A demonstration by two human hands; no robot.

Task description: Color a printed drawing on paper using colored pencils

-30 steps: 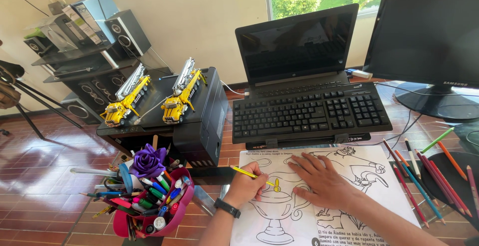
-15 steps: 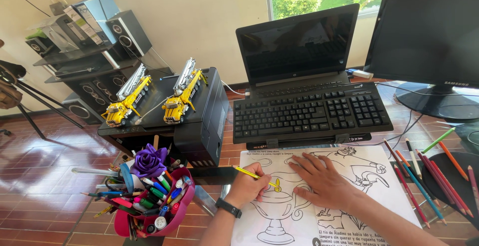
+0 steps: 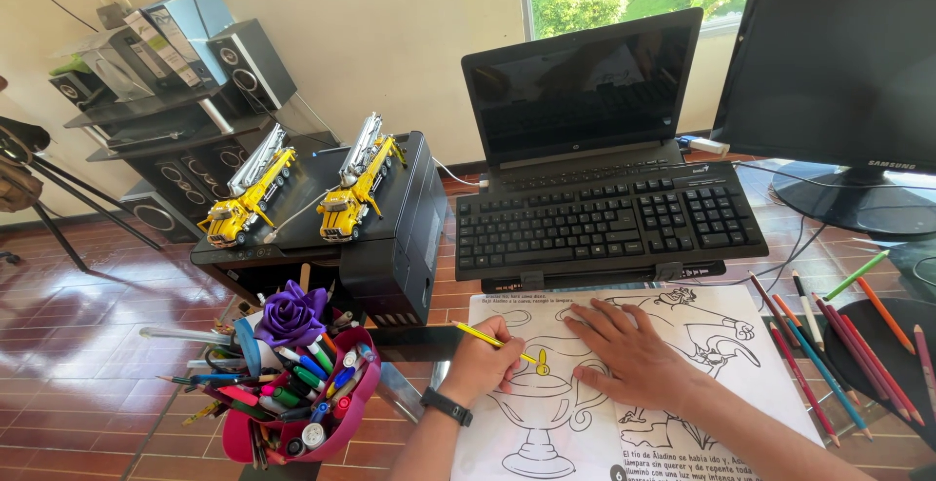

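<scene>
Over on the far left sit some black speakers [image 3: 249, 62] on a shelf, then two yellow toy trucks [image 3: 292, 184] parked on top of a black printer [image 3: 390, 237]. Just in front of that, a pink pencil cup [image 3: 292, 432] is crammed with markers and a purple fabric flower [image 3: 290, 315].

Next comes the left hand [image 3: 480, 364], wearing a black wrist band. Its fingers are closed tight around a yellow pencil [image 3: 492, 343], tip down on a small yellow-filled spot of the colouring page [image 3: 624, 384]. The page lies flat on the counter [image 3: 780, 247], right in front of the black keyboard [image 3: 604, 223] and the laptop [image 3: 585, 91]. It's a white sheet with black line art: a goblet-shaped lamp in the middle, a cartoon figure off to the right, some print at the bottom. Nearly all of it is uncoloured.

The right hand [image 3: 629, 349] is spread flat, fingers open, holding nothing, just pressing the sheet down beside the pencil tip.

To do this bit well, short light strokes inside the outline look like the way to go, with that flat hand keeping the paper from sliding.

Further right, loose coloured pencils [image 3: 829, 345] lie fanned out, under a dark monitor [image 3: 838, 62].
</scene>
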